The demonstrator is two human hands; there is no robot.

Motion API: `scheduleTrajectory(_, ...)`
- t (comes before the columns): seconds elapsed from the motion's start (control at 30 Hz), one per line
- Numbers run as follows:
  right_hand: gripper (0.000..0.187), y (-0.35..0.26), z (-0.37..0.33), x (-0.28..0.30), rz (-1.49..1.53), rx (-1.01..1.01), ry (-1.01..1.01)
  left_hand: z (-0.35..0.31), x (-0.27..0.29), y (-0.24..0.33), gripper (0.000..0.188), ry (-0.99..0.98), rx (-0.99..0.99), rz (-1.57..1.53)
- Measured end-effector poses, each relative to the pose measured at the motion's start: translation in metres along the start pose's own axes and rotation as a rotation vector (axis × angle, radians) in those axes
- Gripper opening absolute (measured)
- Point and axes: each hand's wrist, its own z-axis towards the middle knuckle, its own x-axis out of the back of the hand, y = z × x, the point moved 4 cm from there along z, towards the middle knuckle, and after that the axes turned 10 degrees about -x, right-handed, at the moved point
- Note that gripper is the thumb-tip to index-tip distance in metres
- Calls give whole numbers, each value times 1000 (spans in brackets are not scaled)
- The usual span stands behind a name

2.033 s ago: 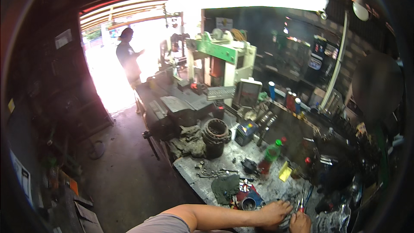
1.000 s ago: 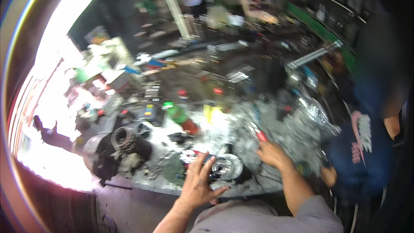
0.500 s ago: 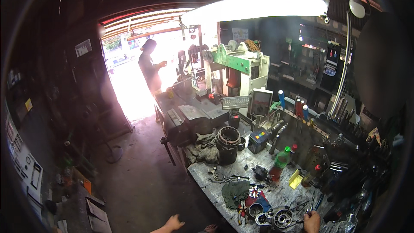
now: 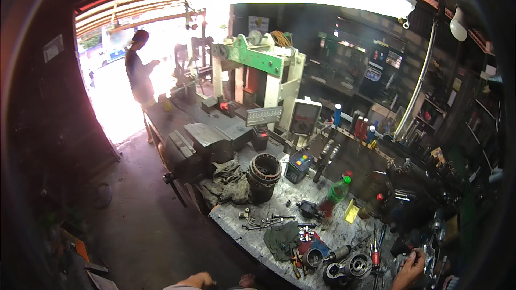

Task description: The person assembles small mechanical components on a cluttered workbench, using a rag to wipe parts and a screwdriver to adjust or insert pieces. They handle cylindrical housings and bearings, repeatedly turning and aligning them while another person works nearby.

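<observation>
My right hand (image 4: 408, 273) is at the bench's right side, its fingers pinched together beside a clear plastic bag (image 4: 428, 260). Whatever lies between the fingertips is too small to make out. Left of it lies a red-handled tool (image 4: 375, 258), with a round metal bearing-like part (image 4: 358, 264) and a metal ring-ended part (image 4: 336, 272) close by. A metal cup-shaped part (image 4: 313, 258) sits beside pliers (image 4: 296, 263). My left hand (image 4: 198, 280) hangs off the bench at the lower edge, above the floor, its fingers partly cut off.
On the metal-topped bench (image 4: 228, 216) stand a dark cylindrical housing (image 4: 264, 178), a green-capped bottle (image 4: 337, 189), a battery (image 4: 299, 166) and a yellow tray (image 4: 352, 212). Rags (image 4: 282, 240) lie among small parts. A vise (image 4: 207, 138) and green press (image 4: 255, 59) stand beyond; a person (image 4: 138, 70) stands by the doorway.
The view has swung right, so the bench sits further left. My right hand has left the tools beside the bearing-like part and moved right toward the plastic bag. My left hand sits lower.
</observation>
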Motion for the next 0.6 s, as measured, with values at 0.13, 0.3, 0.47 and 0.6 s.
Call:
scheduleTrajectory(0.13,26,-44,-54,22,-241,227,124,33,121,-2,88,409,-66,-100)
scheduleTrajectory(0.3,25,-71,-115,33,-184,269,33,0,159,18,79,562,-100,-241)
scheduleTrajectory(0.47,20,-91,-166,39,-56,245,-99,-50,55,-34,77,472,-58,-276)
scheduleTrajectory(0.6,18,-99,-215,45,56,408,-182,-121,-62,-94,74,170,-59,-117)
